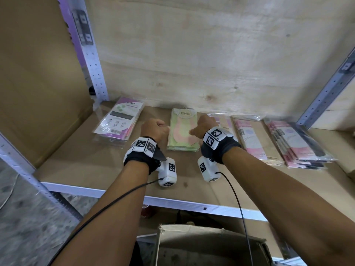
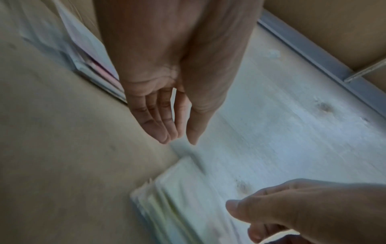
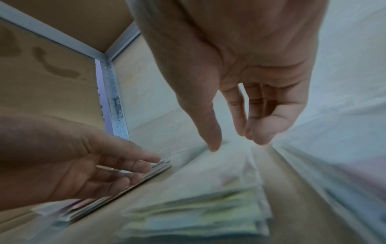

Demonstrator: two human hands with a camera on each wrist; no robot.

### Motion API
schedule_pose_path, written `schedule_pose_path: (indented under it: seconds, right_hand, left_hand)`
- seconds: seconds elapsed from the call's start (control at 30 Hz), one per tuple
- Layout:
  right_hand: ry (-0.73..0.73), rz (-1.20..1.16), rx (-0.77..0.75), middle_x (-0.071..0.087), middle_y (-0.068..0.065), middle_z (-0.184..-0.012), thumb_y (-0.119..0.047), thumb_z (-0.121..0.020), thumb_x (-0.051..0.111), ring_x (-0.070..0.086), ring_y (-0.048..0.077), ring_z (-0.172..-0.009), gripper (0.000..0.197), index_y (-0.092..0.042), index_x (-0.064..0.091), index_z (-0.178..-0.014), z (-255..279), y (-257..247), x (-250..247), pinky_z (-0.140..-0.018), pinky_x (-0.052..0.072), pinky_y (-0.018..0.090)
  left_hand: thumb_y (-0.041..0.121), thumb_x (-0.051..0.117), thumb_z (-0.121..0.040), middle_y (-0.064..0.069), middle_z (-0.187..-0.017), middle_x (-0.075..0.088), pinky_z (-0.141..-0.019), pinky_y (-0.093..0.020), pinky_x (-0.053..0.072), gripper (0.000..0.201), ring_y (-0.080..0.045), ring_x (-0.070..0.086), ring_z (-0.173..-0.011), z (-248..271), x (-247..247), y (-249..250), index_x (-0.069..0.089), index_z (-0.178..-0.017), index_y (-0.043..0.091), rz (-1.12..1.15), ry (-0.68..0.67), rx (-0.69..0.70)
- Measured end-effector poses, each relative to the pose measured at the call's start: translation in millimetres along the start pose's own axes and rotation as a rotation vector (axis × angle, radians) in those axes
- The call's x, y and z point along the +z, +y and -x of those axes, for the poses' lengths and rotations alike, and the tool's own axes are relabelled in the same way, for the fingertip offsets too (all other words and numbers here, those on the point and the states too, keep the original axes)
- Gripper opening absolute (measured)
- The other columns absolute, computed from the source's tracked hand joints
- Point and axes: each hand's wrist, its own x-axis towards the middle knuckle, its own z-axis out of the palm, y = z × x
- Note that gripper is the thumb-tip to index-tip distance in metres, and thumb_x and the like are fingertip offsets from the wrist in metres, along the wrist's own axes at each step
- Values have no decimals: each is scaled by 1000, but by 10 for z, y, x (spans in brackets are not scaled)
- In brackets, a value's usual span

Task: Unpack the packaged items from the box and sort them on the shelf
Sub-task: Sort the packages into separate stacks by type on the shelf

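A stack of green and pink flat packs (image 1: 183,131) lies in the middle of the shelf board (image 1: 82,164). My left hand (image 1: 153,128) hovers just left of the stack, my right hand (image 1: 204,124) over its right edge. Both palms face down with relaxed fingers and hold nothing, as the left wrist view (image 2: 173,115) and the right wrist view (image 3: 240,115) show. The green stack (image 3: 196,213) lies blurred under the right hand. The cardboard box (image 1: 209,244) stands below the shelf edge, its inside dark.
A pile of purple-and-white packs (image 1: 119,121) lies at the shelf's left. Pink packs (image 1: 253,139) and a pink-and-black pile (image 1: 299,144) lie to the right. White perforated uprights (image 1: 94,60) frame the bay; a plywood back wall closes it.
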Motion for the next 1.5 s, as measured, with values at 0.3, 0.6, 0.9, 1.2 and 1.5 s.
schedule_pose_path:
  seconds: [0.3, 0.6, 0.9, 1.2, 1.5]
  right_hand:
    - [-61, -256, -243, 75, 17, -90, -13, -85, 58, 72, 30, -84, 18, -4, 71, -93, 225, -721, 104, -76, 61, 38]
    - [-358, -622, -104, 66, 13, -68, -22, -93, 67, 61, 22, -47, 25, -1, 59, -83, 170, -1557, 808, -57, 60, 39]
    - [-367, -601, -97, 65, 17, -124, -20, -77, 83, 64, 34, -112, 64, -4, 54, -132, 177, -1754, 1069, -97, 52, 50]
    - [-305, -762, -164, 60, 13, -75, 0, -90, 66, 52, 24, -58, 18, -6, 52, -80, 419, -1352, 527, -55, 45, 34]
    - [-410, -1206, -172, 61, 14, -72, -6, -97, 54, 61, 19, -56, 7, -7, 58, -103, 845, -808, -353, -50, 44, 23]
  left_hand:
    - [14, 67, -84, -10, -105, 76, -97, -43, 54, 18, -32, 70, -102, -39, -841, -216, 77, -100, 13, 75, 251, -61]
    - [14, 62, -87, -7, -103, 75, -93, -45, 57, 13, -29, 71, -98, -5, -1541, -612, 69, -90, 23, 113, 332, -152]
    - [15, 61, -83, -2, -98, 77, -94, -37, 56, 16, -22, 71, -96, 62, -1642, -709, 74, -88, 22, 60, 352, -180]
    - [5, 58, -90, -8, -116, 71, -99, -33, 51, 25, -26, 66, -109, 122, -1594, -662, 71, -108, 15, -37, 270, -152]
    - [3, 78, -76, -16, -117, 71, -100, -43, 49, 46, -33, 64, -111, 312, -1250, -100, 72, -121, 10, -200, 168, 264]
